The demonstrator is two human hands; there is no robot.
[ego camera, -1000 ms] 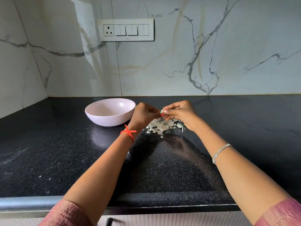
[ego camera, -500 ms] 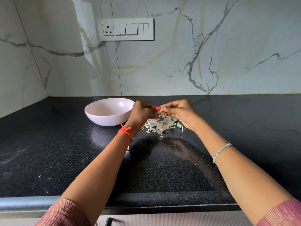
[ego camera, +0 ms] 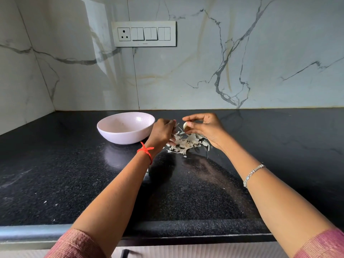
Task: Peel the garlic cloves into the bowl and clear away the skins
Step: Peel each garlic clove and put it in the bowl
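Two hands are held close together just above a black counter, over a pile of garlic skins that lies on the stone. The right hand grasps a garlic clove: we see the pale clove pinched between the thumb and the first fingers, lifted a little above the pile. The left hand is just beside it, a small gap apart, with its fingers curled inward. A thin strip of skin shows at its fingertips, but we cannot tell if the fingers really pinch it or if it only lies behind them.

To the left of the left hand stands a pale pink bowl, upright on the counter and very near the hand. From this angle we cannot say what lies inside it. The pile is to the right of the bowl, apart from it.

On the left wrist there is a red thread, and on the right forearm a silver bracelet. Behind the counter rises a marble wall with grey veins, and a white switch panel is fixed on it above the bowl.
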